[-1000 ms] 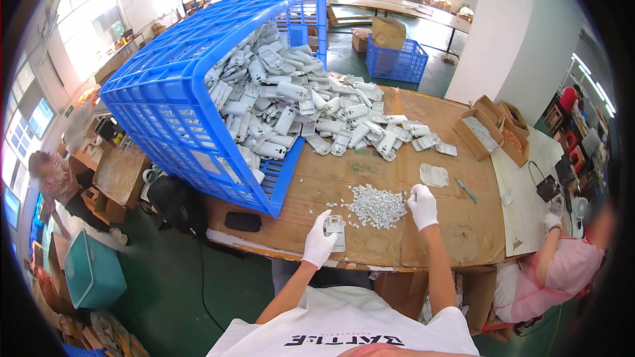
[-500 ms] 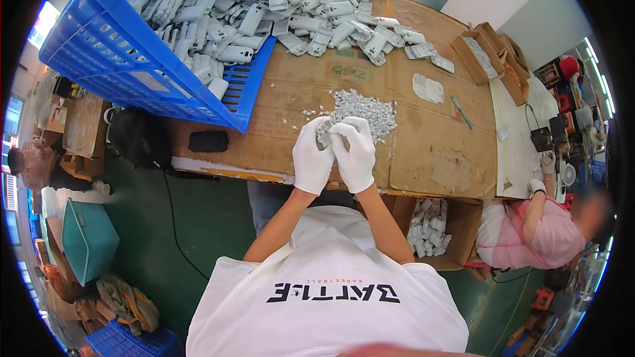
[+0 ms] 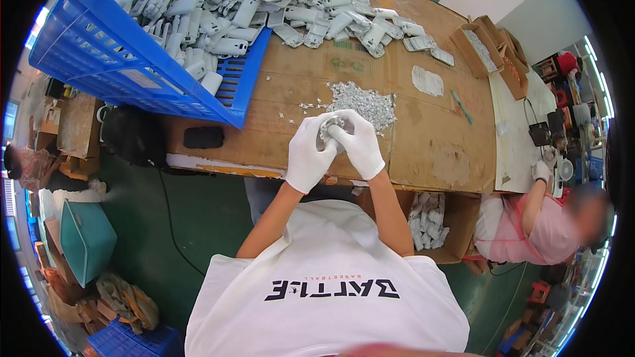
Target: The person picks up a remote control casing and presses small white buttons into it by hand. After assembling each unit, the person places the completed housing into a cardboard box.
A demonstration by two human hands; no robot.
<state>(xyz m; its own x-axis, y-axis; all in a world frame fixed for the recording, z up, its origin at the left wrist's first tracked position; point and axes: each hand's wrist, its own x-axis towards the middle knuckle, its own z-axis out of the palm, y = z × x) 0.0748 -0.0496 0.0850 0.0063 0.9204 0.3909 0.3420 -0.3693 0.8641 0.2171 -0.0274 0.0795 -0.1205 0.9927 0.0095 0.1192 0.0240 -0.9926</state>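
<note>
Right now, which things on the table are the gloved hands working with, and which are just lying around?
In the work:
left hand and right hand, together holding a small grey plastic part
pile of tiny white pieces
heap of grey plastic casings spilling from the tipped blue crate

Lying about:
black phone
green pen
open cardboard boxes
teal bin on the floor

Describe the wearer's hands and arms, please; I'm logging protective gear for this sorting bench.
Both the left hand and the right hand wear plain white gloves that end at the wrist. The forearms are uncovered. A white short-sleeved T-shirt with dark block lettering across the chest covers the upper arms.
</note>
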